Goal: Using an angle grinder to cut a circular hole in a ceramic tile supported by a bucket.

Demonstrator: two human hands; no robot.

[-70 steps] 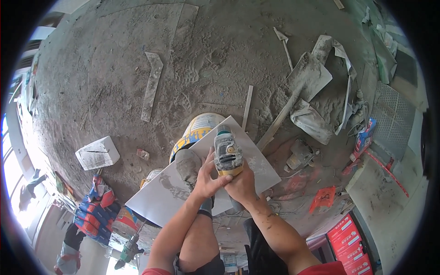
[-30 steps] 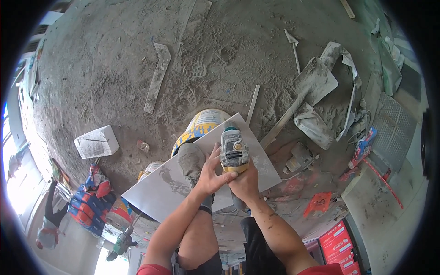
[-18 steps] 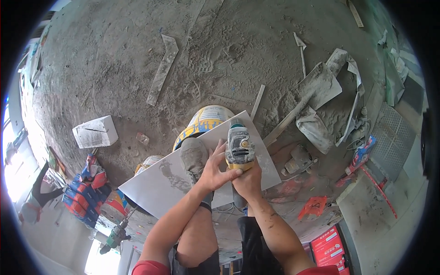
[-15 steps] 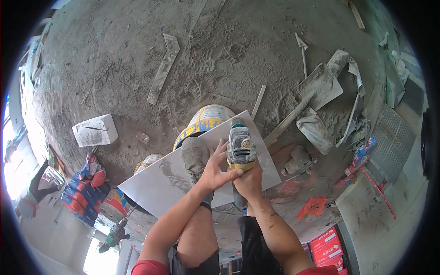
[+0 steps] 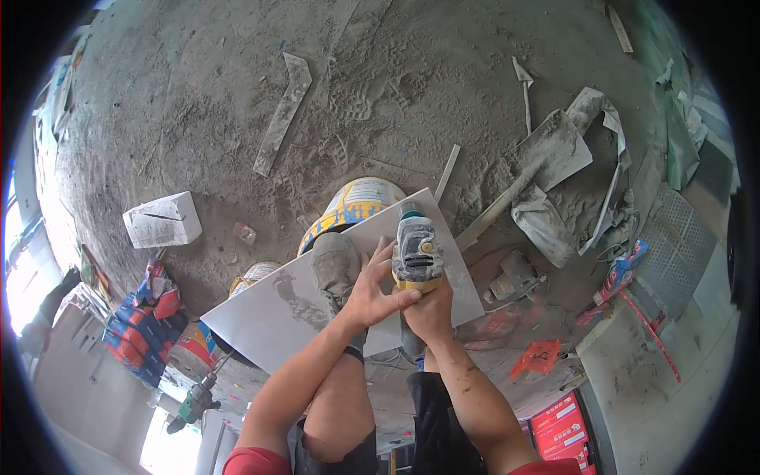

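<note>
A dusty grey-and-yellow power tool (image 5: 418, 252) with a teal front end stands over a pale tile or panel (image 5: 257, 326). My right hand (image 5: 431, 310) is closed around its rear underside. My left hand (image 5: 374, 291) lies just left of it, fingers stretched over the panel and thumb reaching across to the tool's yellow end. The fingertips come up close to the tool's side. A dusty shoe (image 5: 334, 265) on my left foot rests on the panel. Beneath the panel's far edge shows a yellow-and-white bucket (image 5: 364, 196). The tool's contact point is hidden.
A white block (image 5: 164, 223) lies left on the dusty floor, above red-and-blue bags (image 5: 133, 336). A green power tool (image 5: 194, 404) is at lower left. Scrap strips (image 5: 283, 115) lie ahead; crumpled sheeting (image 5: 545, 226) and another dusty tool (image 5: 514, 279) lie right.
The view has shifted very slightly. Both hands, the power tool and the shoe keep their places on the panel.
</note>
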